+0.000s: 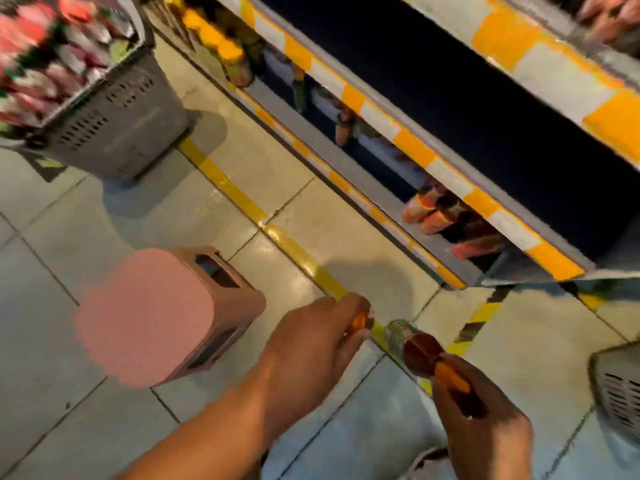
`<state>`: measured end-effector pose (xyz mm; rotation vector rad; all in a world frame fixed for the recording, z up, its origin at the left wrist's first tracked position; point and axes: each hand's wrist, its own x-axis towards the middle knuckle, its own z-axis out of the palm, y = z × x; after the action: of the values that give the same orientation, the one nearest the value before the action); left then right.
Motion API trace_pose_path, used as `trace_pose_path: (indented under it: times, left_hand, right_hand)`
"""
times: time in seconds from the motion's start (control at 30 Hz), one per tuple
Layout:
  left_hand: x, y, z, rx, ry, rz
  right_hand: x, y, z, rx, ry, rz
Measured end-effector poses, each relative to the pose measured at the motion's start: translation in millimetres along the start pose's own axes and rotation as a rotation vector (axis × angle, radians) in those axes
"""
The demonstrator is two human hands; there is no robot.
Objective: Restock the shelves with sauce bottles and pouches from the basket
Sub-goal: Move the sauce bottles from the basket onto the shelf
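My right hand (485, 424) grips a brown sauce bottle (415, 351) by its orange-capped neck, holding it low over the floor. My left hand (311, 341) is curled round another bottle; only its orange cap (358, 322) shows past the fingers. A grey basket (114, 116) at the upper left is heaped with red and pink pouches (41, 57). The shelves (433, 161) with yellow-and-white edge strips run diagonally on the right, with bottles and pouches (440, 216) on the lower levels. The whole view is motion-blurred.
A pink plastic stool (166, 313) stands on the tiled floor left of my hands. A yellow floor line (242, 199) runs along the shelf base. The corner of a second grey basket (620, 386) shows at the right edge.
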<state>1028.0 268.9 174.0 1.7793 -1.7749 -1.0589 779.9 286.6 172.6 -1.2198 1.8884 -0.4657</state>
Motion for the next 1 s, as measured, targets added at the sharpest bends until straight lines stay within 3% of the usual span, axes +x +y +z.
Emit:
trace_pose_path:
  times: [0.17,0.33,0.57,0.77,1.0]
  left_hand:
    - [46.9,-61.5,-28.0,0.117,0.061,0.011]
    - [96.6,-98.4,-9.5,0.135,0.067,-0.022]
    - [191.4,-151.9,39.7,-0.040,0.274,-0.131]
    - [268.2,-184.5,71.4,-0.044,0.446,-0.050]
    - [350.9,-206.9,95.2,-0.060,0.508,0.080]
  right_hand:
    - [63.5,-53.4,73.1,0.108,0.080,-0.185]
    - [128.5,-73.8,113.4,-0.031,0.064,-0.361]
    - [224.9,-54.8,183.3,0.176,0.143,-0.327]
    - [311.9,-59.6,212.3,-0.190,0.190,-0.464]
    - [379.8,-54.5,219.4,-0.336,0.333,-0.448]
